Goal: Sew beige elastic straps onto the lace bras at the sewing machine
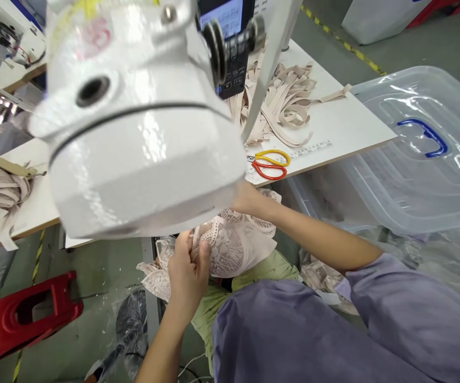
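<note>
One sewing machine head (134,117) fills the upper left of the view, standing on one white table (334,127). On the table lie one pair of scissors (270,164) with one yellow and one red handle loop, and one heap of beige elastic strips (286,101); the strips cannot be counted. One clear plastic box lid (421,154) with one blue handle sits to the right of the table. One red stool (18,316) stands on the floor at lower left. One pale lace garment piece (233,244) is held below the table edge, over the person's lap. The left hand (188,268) rises from below, forearm near vertical, fingers curled closed and pinching the lace at its left edge. The right hand (248,199) reaches in from the right, forearm extended diagonally, and touches the upper edge of the lace; the machine head hides its fingers, so its grip cannot be determined.
</note>
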Available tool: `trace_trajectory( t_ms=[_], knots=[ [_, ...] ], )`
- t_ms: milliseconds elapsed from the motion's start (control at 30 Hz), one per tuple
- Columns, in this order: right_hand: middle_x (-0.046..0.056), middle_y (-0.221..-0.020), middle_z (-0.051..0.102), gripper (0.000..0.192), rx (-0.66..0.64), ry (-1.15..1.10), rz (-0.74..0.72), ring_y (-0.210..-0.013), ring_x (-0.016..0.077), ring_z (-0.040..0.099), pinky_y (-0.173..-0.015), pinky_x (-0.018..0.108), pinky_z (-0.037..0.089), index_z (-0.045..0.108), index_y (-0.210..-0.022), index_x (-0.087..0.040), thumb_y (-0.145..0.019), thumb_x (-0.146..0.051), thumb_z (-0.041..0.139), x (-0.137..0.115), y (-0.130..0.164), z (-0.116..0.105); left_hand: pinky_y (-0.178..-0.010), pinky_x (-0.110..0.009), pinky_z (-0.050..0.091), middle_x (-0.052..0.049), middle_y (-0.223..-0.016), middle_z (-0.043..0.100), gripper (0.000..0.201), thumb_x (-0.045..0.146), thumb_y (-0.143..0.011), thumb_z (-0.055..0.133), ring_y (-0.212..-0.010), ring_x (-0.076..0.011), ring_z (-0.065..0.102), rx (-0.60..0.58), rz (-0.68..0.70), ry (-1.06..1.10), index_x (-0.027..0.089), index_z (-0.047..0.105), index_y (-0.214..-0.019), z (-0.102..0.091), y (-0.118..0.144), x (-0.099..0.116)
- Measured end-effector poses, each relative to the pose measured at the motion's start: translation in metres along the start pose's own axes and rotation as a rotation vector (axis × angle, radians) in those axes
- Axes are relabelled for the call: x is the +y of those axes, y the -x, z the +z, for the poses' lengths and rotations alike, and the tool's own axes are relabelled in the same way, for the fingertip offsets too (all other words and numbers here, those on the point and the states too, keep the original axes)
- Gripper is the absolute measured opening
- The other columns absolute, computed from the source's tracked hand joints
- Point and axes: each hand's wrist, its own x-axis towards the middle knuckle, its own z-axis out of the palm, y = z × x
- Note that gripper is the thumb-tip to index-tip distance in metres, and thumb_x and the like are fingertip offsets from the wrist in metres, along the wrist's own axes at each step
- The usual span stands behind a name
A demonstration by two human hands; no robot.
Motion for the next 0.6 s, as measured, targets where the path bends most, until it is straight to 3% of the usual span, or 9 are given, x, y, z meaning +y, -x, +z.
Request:
trace_trajectory(
  t_ms=[100, 167, 233, 300, 400, 600],
  knots=[
    [0.007, -0.105, 0.062, 0.003, 0.008, -0.015, -0.003, -0.089, 0.0216, 0.061, -0.077, 0.037, 0.055, 0.063, -0.082, -0.020, -0.080, -0.018, 0.063, -0.001, 0.001, 0.000, -0.060, -0.025, 0.053, -0.010, -0.101, 0.067, 0.037, 0.036, -0.101, 0.050, -0.081, -0.0174, 0.068, 0.102, -0.007, 0.070, 0.017, 0.048, -0.133, 0.005, 0.004, -0.005],
    [0.007, -0.105, 0.062, 0.002, 0.025, -0.003, 0.016, -0.089, 0.0217, 0.060, -0.080, 0.038, 0.054, 0.063, -0.082, -0.020, -0.080, -0.020, 0.064, 0.000, 0.002, 0.002, -0.080, -0.035, 0.056, -0.015, -0.115, 0.062, 0.034, 0.033, -0.099, 0.054, -0.103, -0.0233, 0.064, 0.264, 0.144, -0.033, 0.016, 0.050, -0.128, 0.010, 0.005, -0.003],
    [0.005, -0.103, 0.063, 0.003, 0.041, 0.015, 0.043, -0.088, 0.0210, 0.059, -0.081, 0.037, 0.054, 0.064, -0.084, -0.021, -0.081, -0.022, 0.065, 0.000, 0.003, 0.004, -0.098, -0.045, 0.048, -0.019, -0.125, 0.058, 0.035, 0.030, -0.096, 0.059, -0.118, -0.0285, 0.057, 0.362, 0.307, -0.199, 0.015, 0.053, -0.127, 0.017, 0.005, 0.005],
    [0.004, -0.100, 0.062, 0.004, 0.059, 0.016, 0.059, -0.084, 0.0198, 0.058, -0.078, 0.035, 0.055, 0.064, -0.085, -0.021, -0.082, -0.024, 0.064, 0.000, 0.005, 0.007, -0.106, -0.049, 0.040, -0.021, -0.134, 0.055, 0.043, 0.031, -0.094, 0.061, -0.124, -0.0313, 0.053, 0.343, 0.372, -0.327, 0.015, 0.053, -0.133, 0.024, 0.005, 0.016],
    [0.004, -0.098, 0.061, 0.004, 0.079, 0.006, 0.056, -0.079, 0.0189, 0.057, -0.073, 0.034, 0.055, 0.062, -0.081, -0.021, -0.082, -0.024, 0.061, -0.002, 0.007, 0.010, -0.109, -0.050, 0.036, -0.022, -0.137, 0.056, 0.053, 0.039, -0.093, 0.063, -0.127, -0.0342, 0.051, 0.274, 0.345, -0.430, 0.014, 0.053, -0.139, 0.031, 0.006, 0.029],
    [0.004, -0.094, 0.058, 0.004, 0.097, 0.071, 0.058, -0.079, 0.0195, 0.054, -0.072, 0.035, 0.054, 0.056, -0.080, -0.023, -0.082, -0.019, 0.058, -0.002, 0.007, 0.012, -0.106, -0.048, 0.037, -0.020, -0.135, 0.058, 0.050, 0.038, -0.093, 0.064, -0.124, -0.0343, 0.052, 0.267, 0.328, -0.486, 0.017, 0.058, -0.138, 0.034, 0.007, 0.029]
  ],
)
